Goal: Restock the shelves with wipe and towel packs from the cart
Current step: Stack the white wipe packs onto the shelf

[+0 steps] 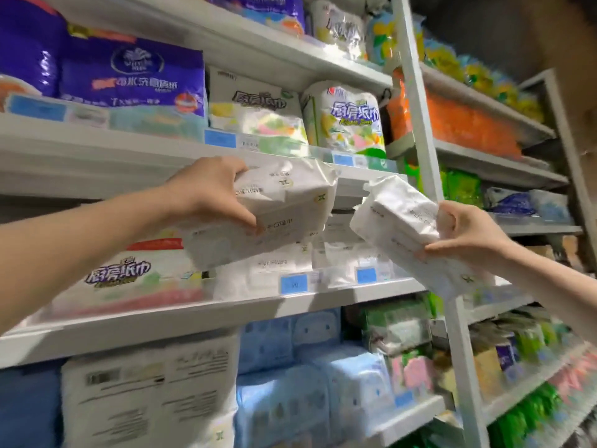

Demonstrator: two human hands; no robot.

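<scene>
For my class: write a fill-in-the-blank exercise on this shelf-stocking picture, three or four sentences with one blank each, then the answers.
The left hand grips a pack whose wrapper is mostly ____.
The right hand holds a second pack, so the hands carry ____ packs together.
The large bag above the left hand is ____.
The price label below the packs is ____.
Answers: white; two; purple; blue.

- White metal upright post (416, 101), slanting from top to bottom of the view.
- Orange bagged goods (465, 121), just right of the post.
- Green packets (462, 189), below the orange goods.
- Blue price label (293, 283), print blurred.
</scene>
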